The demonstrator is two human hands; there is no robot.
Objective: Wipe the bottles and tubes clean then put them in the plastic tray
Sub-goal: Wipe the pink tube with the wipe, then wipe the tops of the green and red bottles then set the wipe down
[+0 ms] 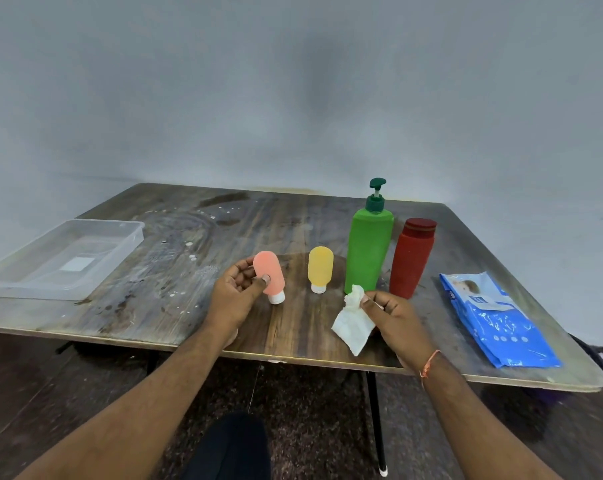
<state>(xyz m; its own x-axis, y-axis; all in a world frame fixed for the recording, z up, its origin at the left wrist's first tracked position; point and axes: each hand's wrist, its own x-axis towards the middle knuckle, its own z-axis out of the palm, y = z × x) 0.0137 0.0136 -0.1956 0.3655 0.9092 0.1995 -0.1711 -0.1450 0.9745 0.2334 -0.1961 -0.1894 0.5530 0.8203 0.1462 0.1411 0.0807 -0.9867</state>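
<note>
Between left hand (236, 294) fingers (266, 278), pink tube (270, 277), cap down.

One head-worn view looks forward and down, near the table (175, 237), facing the wall (293, 81).

place: perhaps a plain room | stained wooden table (175, 237) | bare wall (293, 81)

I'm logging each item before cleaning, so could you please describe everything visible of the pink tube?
The pink tube is a small, rounded, matte squeeze tube, soft-looking, with a white cap pointing down. It is tilted slightly, gripped between thumb and fingers of the left hand, above the table's near middle, left of the yellow tube.
</note>
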